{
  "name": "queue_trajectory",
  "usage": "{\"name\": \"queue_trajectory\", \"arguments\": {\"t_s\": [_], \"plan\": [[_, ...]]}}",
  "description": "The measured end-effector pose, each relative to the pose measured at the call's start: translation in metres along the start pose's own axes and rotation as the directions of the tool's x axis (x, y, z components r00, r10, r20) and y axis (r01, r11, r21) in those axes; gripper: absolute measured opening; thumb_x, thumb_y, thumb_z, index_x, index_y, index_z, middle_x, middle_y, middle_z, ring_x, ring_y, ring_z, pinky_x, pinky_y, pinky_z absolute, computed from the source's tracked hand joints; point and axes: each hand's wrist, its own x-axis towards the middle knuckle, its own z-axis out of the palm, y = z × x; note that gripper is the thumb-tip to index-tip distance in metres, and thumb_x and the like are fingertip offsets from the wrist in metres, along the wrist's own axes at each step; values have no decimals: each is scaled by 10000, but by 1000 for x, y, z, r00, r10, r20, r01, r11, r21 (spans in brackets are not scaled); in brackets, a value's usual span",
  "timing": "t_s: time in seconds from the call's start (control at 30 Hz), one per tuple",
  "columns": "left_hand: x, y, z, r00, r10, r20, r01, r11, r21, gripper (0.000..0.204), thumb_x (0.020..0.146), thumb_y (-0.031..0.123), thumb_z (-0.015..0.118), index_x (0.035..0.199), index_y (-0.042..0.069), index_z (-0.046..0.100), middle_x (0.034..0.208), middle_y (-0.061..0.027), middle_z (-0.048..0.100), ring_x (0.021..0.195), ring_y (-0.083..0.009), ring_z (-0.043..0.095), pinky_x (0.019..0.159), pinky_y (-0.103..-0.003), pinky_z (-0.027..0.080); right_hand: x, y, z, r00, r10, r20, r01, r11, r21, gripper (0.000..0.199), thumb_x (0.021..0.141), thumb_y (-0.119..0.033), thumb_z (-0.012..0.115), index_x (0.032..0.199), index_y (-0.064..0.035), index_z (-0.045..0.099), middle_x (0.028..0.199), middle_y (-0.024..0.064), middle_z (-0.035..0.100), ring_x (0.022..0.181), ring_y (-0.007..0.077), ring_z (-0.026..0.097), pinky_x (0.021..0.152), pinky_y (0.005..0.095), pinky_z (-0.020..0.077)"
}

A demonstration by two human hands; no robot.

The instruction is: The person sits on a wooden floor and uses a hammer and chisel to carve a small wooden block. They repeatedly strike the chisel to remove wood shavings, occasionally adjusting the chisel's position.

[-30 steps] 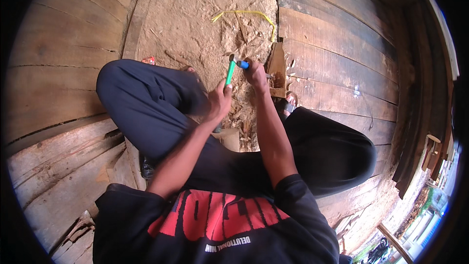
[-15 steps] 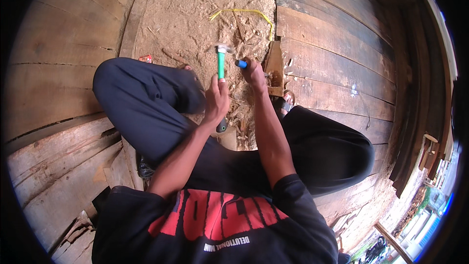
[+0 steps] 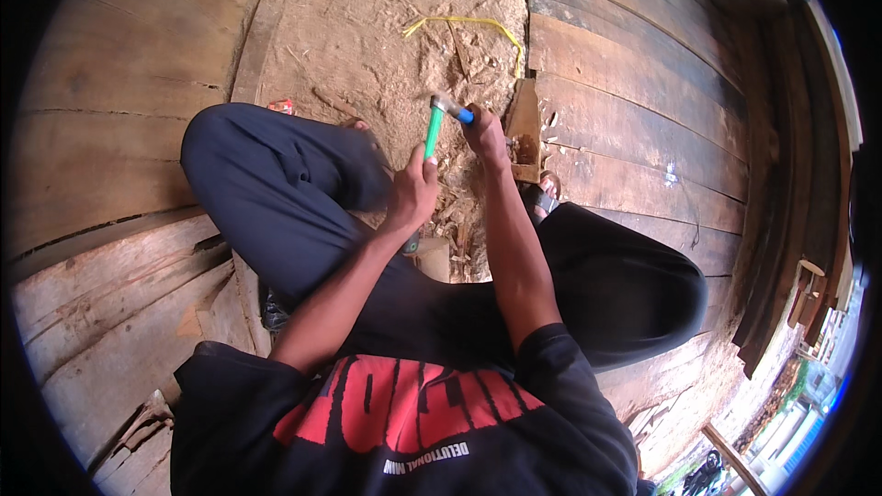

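Note:
My left hand (image 3: 415, 191) is closed round the green handle of a hammer (image 3: 434, 133). Its metal head meets the butt of a blue-handled chisel (image 3: 466, 117), or sits right at it. Fingers of my right hand (image 3: 487, 136) wrap the chisel's handle, and most of its blade is hidden from view. Just right of that hand stands a wooden piece (image 3: 524, 129) with a hollowed, darker part near its lower end. My foot (image 3: 547, 191) rests beside its near end.
Sandy ground (image 3: 367, 28) with wood chips lies ahead, crossed by a yellow strip (image 3: 478, 20). Plank walls (image 3: 634, 101) rise on the right, with more boards (image 3: 129, 110) on the left. My bent legs (image 3: 276, 174) flank the work. A small wood block (image 3: 434, 260) sits between them.
The hammer head has swung right, from apart to the chisel's butt, and its handle now tilts right. My right hand keeps its grip on the chisel.

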Motion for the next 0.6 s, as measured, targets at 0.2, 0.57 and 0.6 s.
{"name": "queue_trajectory", "arguments": {"t_s": [0.2,0.57,0.6], "plan": [[-2,-4,12,977,-194,-94,168,958,-232,343,1015,264,480,1247,11,498,780,-154,601,570,-222,586,515,-381,452,3,1,4,995,-61,-77,60,998,-18,76,854,-116,625,885,-49,642,777,239,646,748,434,649,633,481,511],[14,-5,-11,953,-173,249,197,978,-73,279,1035,241,447,1235,48,451,680,-69,535,501,-149,519,442,-316,420,3,5,7,1000,19,-6,-20,999,-38,69,846,-109,616,870,-49,641,768,228,658,746,418,664,636,472,524],[14,0,-18,896,-297,330,373,907,-196,269,1043,252,431,1242,74,454,674,-28,497,494,-97,492,411,-269,400,3,6,6,1000,6,-19,-6,1000,-30,58,840,-95,609,864,-50,635,765,229,654,745,422,661,634,470,524]]}}
